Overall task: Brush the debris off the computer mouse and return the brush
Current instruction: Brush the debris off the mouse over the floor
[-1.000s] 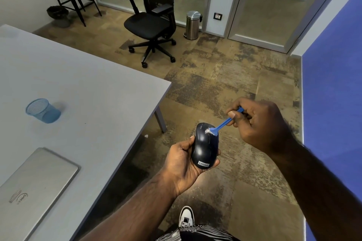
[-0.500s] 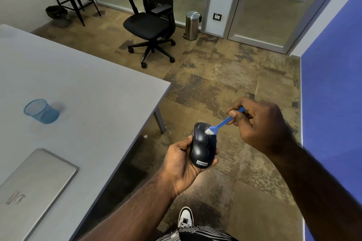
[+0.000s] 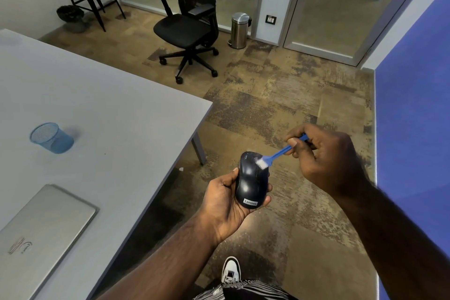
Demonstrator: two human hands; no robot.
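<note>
Cup (image 3: 51, 138) behind laptop (image 3: 41, 234) on table (image 3: 121, 114), L of mouse (image 3: 252, 179); chair (image 3: 188, 29) behind.

Computer mouse (image 3: 252, 179): glossy black, white-lettered label at its near end. Brush (image 3: 277, 153): blue handle, white bristles. Left of the mouse: grey table (image 3: 117, 109); blue mesh cup (image 3: 51, 137); silver laptop (image 3: 41, 229). Beyond: black chair (image 3: 188, 24); mottled brown floor (image 3: 292, 95). Below: garment (image 3: 243, 291), seemingly black-and-white striped.

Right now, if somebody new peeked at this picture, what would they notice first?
Probably the two hands in the middle: the left hand cups a dark computer mouse, and the right hand holds a little blue brush with its white bristles on the mouse's top. Next, the big grey table on the left, with a blue mesh cup and a closed laptop.
</note>
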